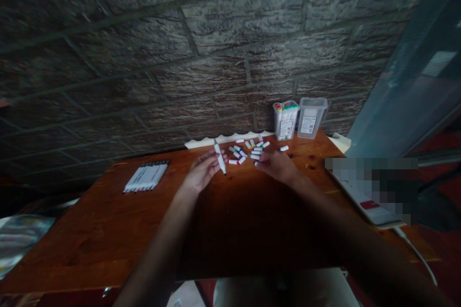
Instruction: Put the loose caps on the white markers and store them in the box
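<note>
A white-barrelled marker (220, 157) is held tilted in my left hand (203, 171), its dark lower end pointing toward me. Over the table to the right, my right hand (276, 167) has its fingers closed on a small white marker cap (257, 164) with a dark end. Between and beyond the hands lies a loose pile of white marker caps (242, 153) with coloured ends. One cap (284, 148) rests apart, just behind my right hand. On the left, several white markers (146, 177) lie side by side in a row.
Against the brick wall stand a clear box full of markers (286, 122) and a second clear box (311, 119). A wavy-edged white strip (230, 139) runs along the back of the wooden table (90, 230). At the right edge are a blurred-out device (378, 211) and a white cable (418, 249).
</note>
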{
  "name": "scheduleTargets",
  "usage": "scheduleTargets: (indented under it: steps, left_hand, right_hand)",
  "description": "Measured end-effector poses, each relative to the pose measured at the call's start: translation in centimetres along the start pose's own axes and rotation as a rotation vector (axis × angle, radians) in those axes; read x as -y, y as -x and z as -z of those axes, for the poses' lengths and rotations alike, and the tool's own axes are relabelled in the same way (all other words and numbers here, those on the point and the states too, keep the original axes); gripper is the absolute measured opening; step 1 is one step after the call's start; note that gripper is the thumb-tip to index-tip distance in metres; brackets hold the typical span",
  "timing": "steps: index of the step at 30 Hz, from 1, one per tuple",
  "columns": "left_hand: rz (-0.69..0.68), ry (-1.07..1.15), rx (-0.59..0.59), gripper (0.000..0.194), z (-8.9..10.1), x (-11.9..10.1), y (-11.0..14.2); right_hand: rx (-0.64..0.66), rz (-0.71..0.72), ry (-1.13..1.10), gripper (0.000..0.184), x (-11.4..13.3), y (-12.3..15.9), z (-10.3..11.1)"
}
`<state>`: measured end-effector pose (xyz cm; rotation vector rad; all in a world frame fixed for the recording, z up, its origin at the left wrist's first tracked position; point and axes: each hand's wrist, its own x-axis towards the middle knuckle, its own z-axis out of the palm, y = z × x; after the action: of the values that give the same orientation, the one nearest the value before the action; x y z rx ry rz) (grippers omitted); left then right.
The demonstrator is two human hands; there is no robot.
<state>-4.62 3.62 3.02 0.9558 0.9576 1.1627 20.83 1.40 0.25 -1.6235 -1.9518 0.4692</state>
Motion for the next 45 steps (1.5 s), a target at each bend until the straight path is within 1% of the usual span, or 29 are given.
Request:
scheduleTargets:
  steps: [2, 4, 8, 12, 15, 18, 21, 22, 25, 27, 28, 30, 33, 36, 38, 40, 43, 45]
  left_hand:
    - [0.044, 0.078, 0.041, 0.021, -0.7, 0.5, 0.2]
    - [0.065, 0.126, 0.069, 0.023, -1.0, 0.9, 0.2]
    - [0.06, 0.181, 0.069, 0.023, -0.7, 1.2, -0.1]
    - [0.048, 0.259, -0.007, 0.017, -0.7, 1.1, -0.4]
    - [0.104, 0.326, -0.097, 0.014, -1.4, 0.9, -0.2]
    - [0.13, 0.37, -0.128, 0.012, -2.1, 0.5, 0.2]
    - [0.048, 0.332, -0.081, 0.003, -2.5, 0.3, 0.9]
    - [0.003, 0.308, -0.051, 0.005, -2.6, 0.2, 1.1]
    - [-0.144, 0.268, 0.078, 0.019, -2.8, 0.1, 1.9]
    - [-0.225, 0.263, 0.174, 0.027, -3.1, 0.1, 2.3]
    - [-0.242, 0.252, 0.209, 0.029, -3.2, 0.0, 2.5]
    - [-0.256, 0.223, 0.232, 0.031, -3.4, 0.0, 2.6]
    - [-0.279, 0.127, 0.228, 0.031, -3.3, 0.3, 2.5]
    - [-0.338, -0.035, 0.264, 0.028, -3.2, 0.7, 2.4]
    - [-0.346, -0.134, 0.3, 0.028, -3.2, 0.9, 2.5]
    - [-0.344, -0.168, 0.323, 0.026, -3.4, 0.9, 2.8]
    - [-0.366, -0.182, 0.332, 0.023, -3.7, 0.7, 3.3]
    - [-0.376, -0.188, 0.342, 0.022, -3.8, 0.6, 3.6]
  right_hand:
    - [0.049, -0.005, 0.041, 0.01, 0.0, 0.1, -0.1]
    - [0.078, 0.002, 0.079, 0.011, 0.1, 0.3, -0.1]
    - [0.037, -0.022, 0.19, 0.018, 0.4, 0.3, 0.2]
    - [0.034, -0.042, 0.244, 0.02, 0.6, 0.3, 0.3]
    - [0.041, 0.004, 0.194, 0.02, 0.5, 0.3, 0.1]
    - [0.06, 0.058, 0.137, 0.018, 0.3, 0.3, 0.0]
    - [0.073, 0.094, 0.006, 0.019, 0.2, 0.2, -0.3]
    - [0.068, 0.095, -0.067, 0.021, 0.2, 0.3, -0.4]
    - [0.075, 0.108, -0.325, 0.026, 0.3, 0.5, -0.8]
    - [0.116, 0.125, -0.479, 0.027, 0.7, 0.7, -0.9]
    - [0.146, 0.123, -0.542, 0.028, 0.9, 0.9, -0.9]
    - [0.192, 0.079, -0.63, 0.03, 1.3, 1.1, -0.8]
    - [0.201, 0.015, -0.668, 0.027, 1.6, 1.2, -0.6]
    - [0.186, 0.034, -0.667, 0.023, 1.8, 1.2, -0.4]
    - [0.189, 0.043, -0.673, 0.027, 2.0, 1.1, -0.2]
    - [0.186, 0.015, -0.713, 0.031, 2.2, 1.0, 0.2]
    - [0.163, -0.083, -0.905, 0.032, 2.5, 1.0, 1.1]
    - [0.148, -0.116, -1.065, 0.032, 2.6, 1.0, 1.6]
